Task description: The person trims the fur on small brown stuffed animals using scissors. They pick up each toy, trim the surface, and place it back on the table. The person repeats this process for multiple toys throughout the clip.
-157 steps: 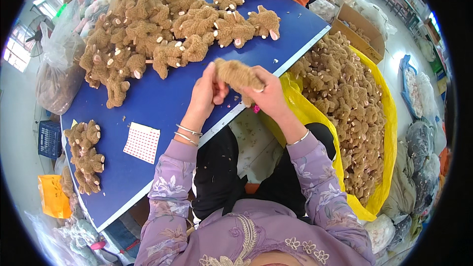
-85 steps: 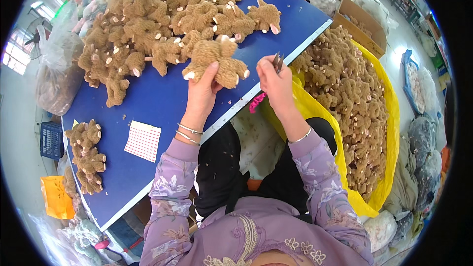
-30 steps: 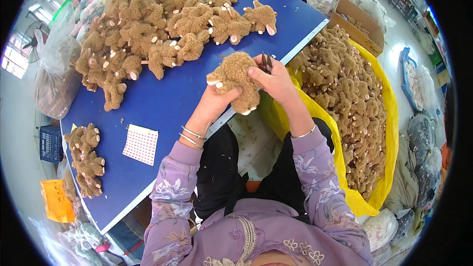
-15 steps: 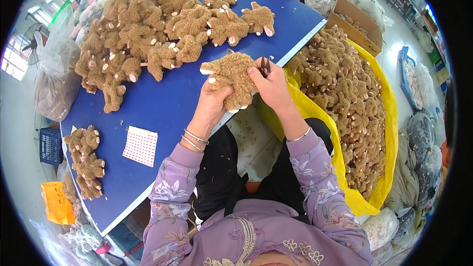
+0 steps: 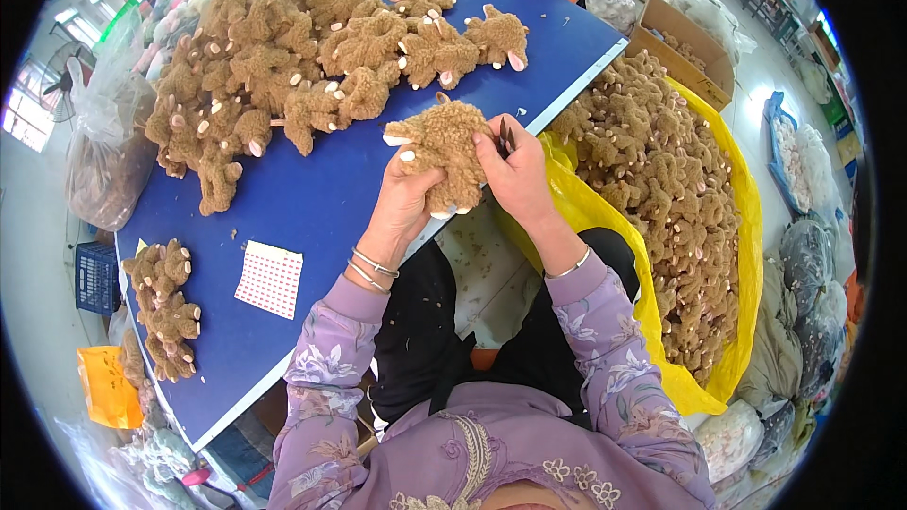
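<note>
Handwork on a single brown, curly-pile plush toy animal (image 5: 444, 153) at a blue-topped table with a pale edge strip (image 5: 331, 194). The toy is held up before the worker's chest, over the near edge of the table, its pale tips showing at the left and at the lower end. The left hand (image 5: 404, 194) has its thumb and fingers clamped on the toy's lower left side. The right hand (image 5: 520, 172) has its fingers closed about a slender, dark, two-pronged hand tool (image 5: 507, 135), whose prongs project upward past the knuckles, clear of the fabric; its thumb lies against the toy's right margin. Whether the fingers behind also pinch the pile cannot be told.

Stage of work: judged to be partway through one piece, since both hands are engaged on it and it has not been set down. Around it lie similar toys: a large, loose brown heap of plush animals (image 5: 265, 52) across the far part of the table, a short, neat row of brown plush animals (image 5: 162, 307) along the left edge, and a dense brown mass of toys (image 5: 661, 217) in a bright yellow, open-mouthed sack (image 5: 746, 321) at the right. The row's orderly lay suggests pieces deliberately set apart, but which groups are finished and which await handling cannot be read from their appearance. By quantity, the work seems far from a single-piece job.
</note>
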Motion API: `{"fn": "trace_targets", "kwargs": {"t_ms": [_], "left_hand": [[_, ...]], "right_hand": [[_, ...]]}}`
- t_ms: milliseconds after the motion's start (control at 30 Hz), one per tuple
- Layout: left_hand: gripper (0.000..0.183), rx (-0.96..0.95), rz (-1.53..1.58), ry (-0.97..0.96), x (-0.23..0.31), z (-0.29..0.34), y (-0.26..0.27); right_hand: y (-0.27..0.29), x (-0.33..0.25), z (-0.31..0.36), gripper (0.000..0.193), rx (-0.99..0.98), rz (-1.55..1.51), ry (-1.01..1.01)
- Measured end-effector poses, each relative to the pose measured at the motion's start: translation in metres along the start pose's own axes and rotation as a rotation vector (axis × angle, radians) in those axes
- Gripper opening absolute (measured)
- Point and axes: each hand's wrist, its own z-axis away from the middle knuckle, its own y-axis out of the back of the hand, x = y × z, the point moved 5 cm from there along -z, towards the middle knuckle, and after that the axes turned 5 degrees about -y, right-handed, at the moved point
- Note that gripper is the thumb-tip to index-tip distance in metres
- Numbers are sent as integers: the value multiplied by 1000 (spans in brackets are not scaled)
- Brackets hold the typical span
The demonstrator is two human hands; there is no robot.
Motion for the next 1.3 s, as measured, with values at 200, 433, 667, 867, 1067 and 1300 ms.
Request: {"fn": "trace_targets", "kwargs": {"t_ms": [200, 433, 667, 867, 1067, 1300], "left_hand": [[41, -63, -21, 58, 1, 0, 2], [40, -107, -12, 133, 15, 22, 3], [41, -212, -444, 38, 84, 106, 48], [38, -520, -392, 434, 112, 192, 51], [43, -626, -856, 91, 123, 205, 57], [40, -586, -1078, -210, 115, 200, 56]], "right_hand": [[-3, 6, 2, 17, -19, -8, 3], [-15, 17, -3, 14, -104, -8, -78], [-80, 9, 23, 25, -464, 47, -232], [-200, -49, 74, 19, -893, 186, 373], [-207, -51, 112, 34, -977, 667, 739], [-118, -51, 120, 43, -991, 711, 390]]}}
